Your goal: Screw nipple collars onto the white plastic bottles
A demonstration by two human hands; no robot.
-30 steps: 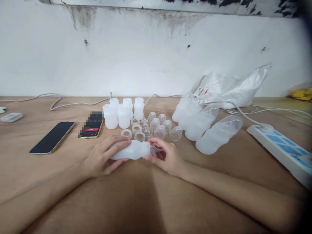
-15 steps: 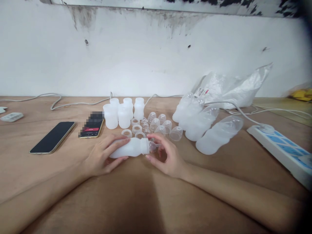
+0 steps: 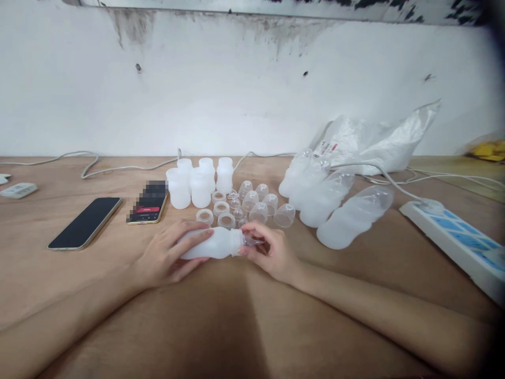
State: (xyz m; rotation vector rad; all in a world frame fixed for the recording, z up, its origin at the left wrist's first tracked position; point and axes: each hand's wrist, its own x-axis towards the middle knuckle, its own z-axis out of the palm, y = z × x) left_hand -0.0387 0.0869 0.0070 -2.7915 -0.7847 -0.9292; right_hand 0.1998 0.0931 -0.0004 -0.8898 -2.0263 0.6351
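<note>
My left hand (image 3: 177, 252) wraps around a white baby bottle (image 3: 216, 243), which lies on its side with its neck pointing right. At the neck, my right hand (image 3: 272, 252) has its thumb and fingers closed around the collar ring. A clear nipple (image 3: 252, 241) sticks out of the ring between those fingers. Just beyond the bottle lie several loose collar rings (image 3: 221, 208), several clear nipples (image 3: 239, 213) and several clear dome caps (image 3: 259, 211). Several open white bottles (image 3: 201, 187) stand behind them on the left.
Several capped bottles (image 3: 346, 216) lie tilted in a row at right, before a plastic bag (image 3: 374, 142). A power strip (image 3: 453, 231) with a cable is farther right. Two phones, a dark one (image 3: 87, 222) and a lit one (image 3: 152, 210), lie left on the wooden table (image 3: 221, 326).
My right fingers have closed in on the collar ring and nipple. The bottle has shifted slightly right and toward me, with my left hand still around it.
</note>
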